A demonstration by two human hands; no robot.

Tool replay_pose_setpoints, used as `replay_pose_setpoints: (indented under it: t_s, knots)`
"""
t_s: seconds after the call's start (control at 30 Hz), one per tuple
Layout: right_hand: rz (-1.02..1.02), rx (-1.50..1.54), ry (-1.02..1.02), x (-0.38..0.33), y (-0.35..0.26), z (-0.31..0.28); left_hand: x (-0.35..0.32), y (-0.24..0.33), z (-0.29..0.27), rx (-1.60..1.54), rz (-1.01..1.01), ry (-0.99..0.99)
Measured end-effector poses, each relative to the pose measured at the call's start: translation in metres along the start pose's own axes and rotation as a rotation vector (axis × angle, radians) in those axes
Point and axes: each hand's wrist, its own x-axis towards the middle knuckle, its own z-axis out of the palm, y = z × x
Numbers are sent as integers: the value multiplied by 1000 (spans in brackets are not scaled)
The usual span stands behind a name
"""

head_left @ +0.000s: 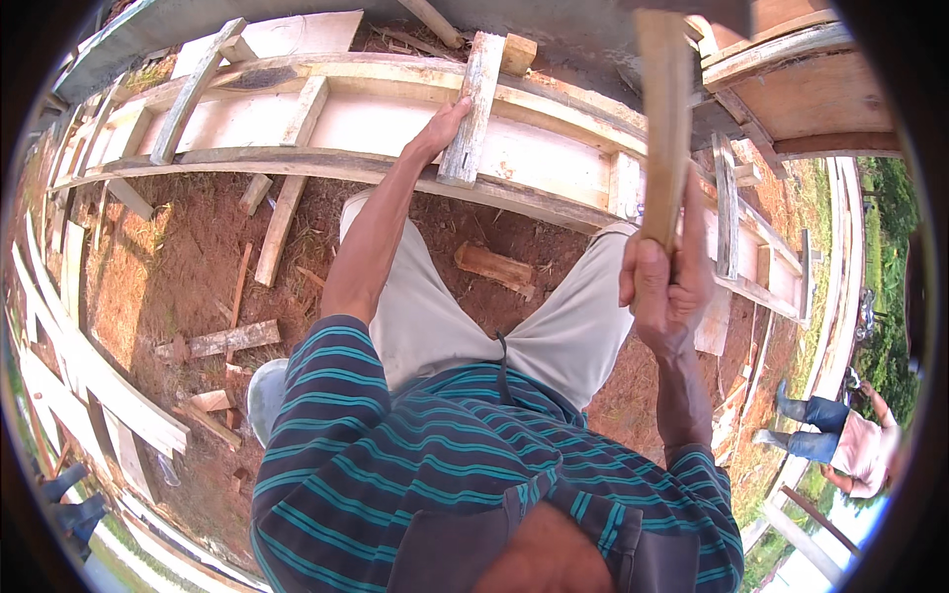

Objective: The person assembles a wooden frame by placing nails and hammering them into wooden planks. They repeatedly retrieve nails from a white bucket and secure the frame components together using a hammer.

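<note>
My right hand (pixel 672 282) is wrapped round the wooden handle of a hammer (pixel 660 128), raised upright at the right. Its dark head shows only in part at the top edge. My left hand (pixel 442 127) grips the edge of a short, weathered wooden crosspiece (pixel 473 119). That piece lies across the two long rails of a timber frame (pixel 395 164), a little beyond my knees. A small dark mark shows on the crosspiece, too small to tell whether it is a nail. The hammer is apart from the wood.
Similar crosspieces (pixel 198 94) span the frame further left. Reddish soil below holds a wood chunk (pixel 494 267) and offcuts (pixel 222 339). Long boards (pixel 109 366) lie at the left. A grey wall (pixel 583 40) stands behind the frame. Another person (pixel 840 430) is at the far right.
</note>
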Motion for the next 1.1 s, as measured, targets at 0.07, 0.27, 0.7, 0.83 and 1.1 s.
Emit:
replay_pose_setpoints:
  t_s: [0.07,0.27,0.7,0.83,1.1]
  knots:
    - [-150,276,348,17,-29,-14,3,1,5,-9,53,19]
    - [62,-169,-262,-4,69,47,-2,13,18,65,67,21]
    - [-231,-13,155,-2,72,53,-10,26,7,52,28,26]
    - [217,-263,-403,-18,75,59,-10,13,-5,47,120,-1]
    - [-533,411,583,36,-34,-4,-21,30,8,-18,40,-73]
